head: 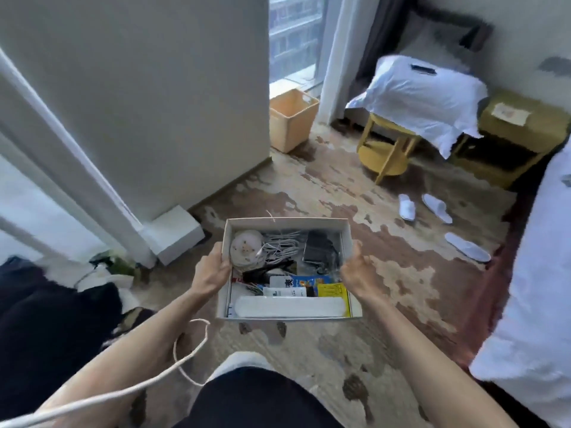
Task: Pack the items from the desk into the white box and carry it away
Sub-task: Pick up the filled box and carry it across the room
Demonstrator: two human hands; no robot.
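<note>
I hold the white box (pixel 287 222) in the air over the carpet, level and open at the top. My left hand (pixel 213 271) grips its left wall and my right hand (pixel 355 271) grips its right wall. Inside lie a round white disc (pixel 245 250), coiled white cables (pixel 281 245), a black device (pixel 318 250), a black comb (pixel 265 273), coloured packets (pixel 312 282) with a yellow one (pixel 332 290), and a long white flat pack (pixel 289 307) along the near wall.
A grey wall corner (pixel 154 103) and white block (pixel 176 234) stand left. An orange bin (pixel 292 118), yellow round table (pixel 386 146), white slippers (pixel 435 208) and bed (pixel 531 288) lie ahead and right. A white cord (pixel 185 356) hangs across my left arm.
</note>
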